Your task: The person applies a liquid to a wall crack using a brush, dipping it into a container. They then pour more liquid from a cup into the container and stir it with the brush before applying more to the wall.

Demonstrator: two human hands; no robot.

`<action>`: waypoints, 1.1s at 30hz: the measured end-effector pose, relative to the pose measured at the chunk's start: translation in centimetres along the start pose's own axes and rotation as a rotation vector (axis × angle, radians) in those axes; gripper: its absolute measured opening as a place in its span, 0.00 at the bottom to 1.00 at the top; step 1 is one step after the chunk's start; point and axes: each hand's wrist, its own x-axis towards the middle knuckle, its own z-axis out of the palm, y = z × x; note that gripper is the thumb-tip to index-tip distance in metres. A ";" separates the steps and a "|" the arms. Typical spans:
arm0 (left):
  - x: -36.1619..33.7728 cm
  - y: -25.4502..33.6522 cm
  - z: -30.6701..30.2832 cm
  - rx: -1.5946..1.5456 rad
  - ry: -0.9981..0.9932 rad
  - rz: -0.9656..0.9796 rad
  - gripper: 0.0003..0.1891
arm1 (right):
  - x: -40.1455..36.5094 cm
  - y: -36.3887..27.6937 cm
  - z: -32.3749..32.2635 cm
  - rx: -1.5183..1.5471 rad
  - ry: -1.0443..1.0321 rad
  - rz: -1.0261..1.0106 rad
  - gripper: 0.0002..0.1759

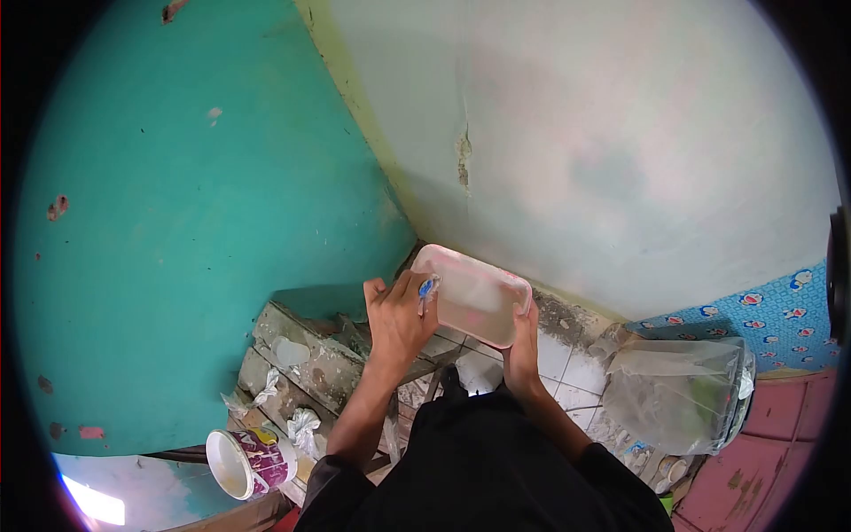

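Observation:
A shallow rectangular tray point(474, 293), whitish with pink stains, is held up in front of the body, above the tiled floor. My right hand point(523, 341) grips its right end, with the fingers wrapped round the rim and underside. At the tray's left end, my left hand point(399, 315) is closed on a small clear plastic packet point(427, 288) with a blue mark. The packet is partly hidden by the fingers, and its contents cannot be made out.
Left below is a worn wooden bench point(310, 377) with a plastic cup point(290, 353), crumpled plastic point(303, 430) and a paint bucket point(251, 463). A plastic-covered container point(669, 395) stands right. A green wall point(195, 204) and a white wall point(603, 115) meet ahead.

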 end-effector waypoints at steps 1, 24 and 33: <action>-0.5 0.1 0.1 0.004 -0.003 -0.006 0.05 | 0.0 -0.4 0.1 0.001 0.002 0.002 0.32; -2.5 5.7 4.8 -0.536 0.014 -0.064 0.04 | -0.9 -0.1 0.0 0.100 -0.031 0.076 0.30; -1.1 4.1 2.5 -0.269 0.152 -0.102 0.04 | -1.4 0.0 0.7 0.021 0.014 0.019 0.30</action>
